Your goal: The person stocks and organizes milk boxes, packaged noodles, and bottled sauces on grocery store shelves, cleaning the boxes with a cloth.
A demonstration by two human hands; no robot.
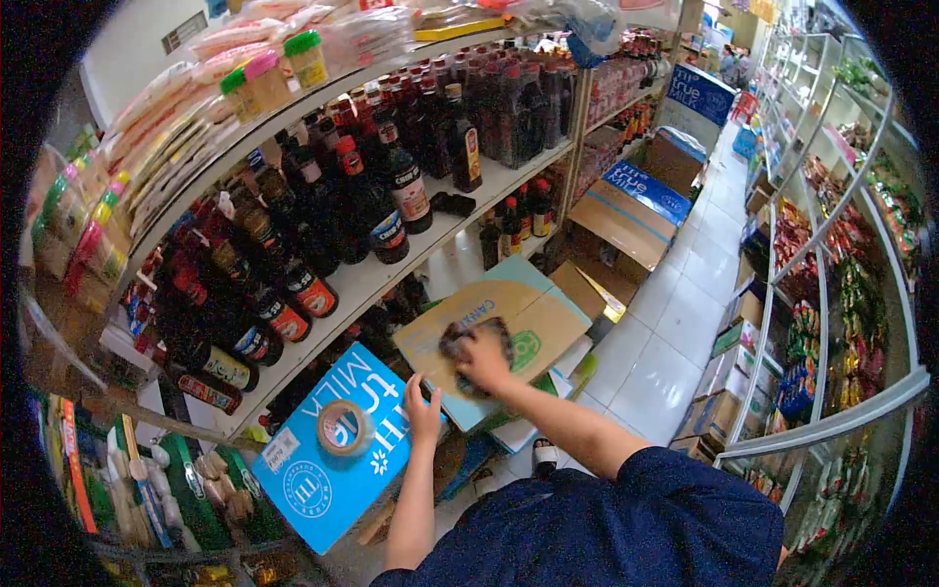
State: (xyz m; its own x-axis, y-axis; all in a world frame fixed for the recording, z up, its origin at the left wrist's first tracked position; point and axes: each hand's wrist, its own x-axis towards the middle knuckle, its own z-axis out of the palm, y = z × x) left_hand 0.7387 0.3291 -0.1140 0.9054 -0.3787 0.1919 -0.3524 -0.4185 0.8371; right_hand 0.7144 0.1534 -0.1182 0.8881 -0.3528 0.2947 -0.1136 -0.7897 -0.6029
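Observation:
My right hand [484, 362] is closed on a dark, crumpled cloth [471, 342], blurred by motion, which lies on a brown and pale green cardboard box [548, 303]. At the near left edge of that box is my left hand [423, 403], its fingers bent against the cardboard; whether they grip the edge is unclear. Just left of my left hand, a blue milk carton box [362, 489] lies tilted, with a roll of clear tape [344, 428] on top.
Shelves [440, 235] with dark sauce bottles [406, 186] stand at the left. Open cardboard boxes [626, 220] sit beyond the work spot, beside a tiled aisle [675, 303]. Glass-fronted racks [817, 264] of packets line the right. People [732, 64] are far back.

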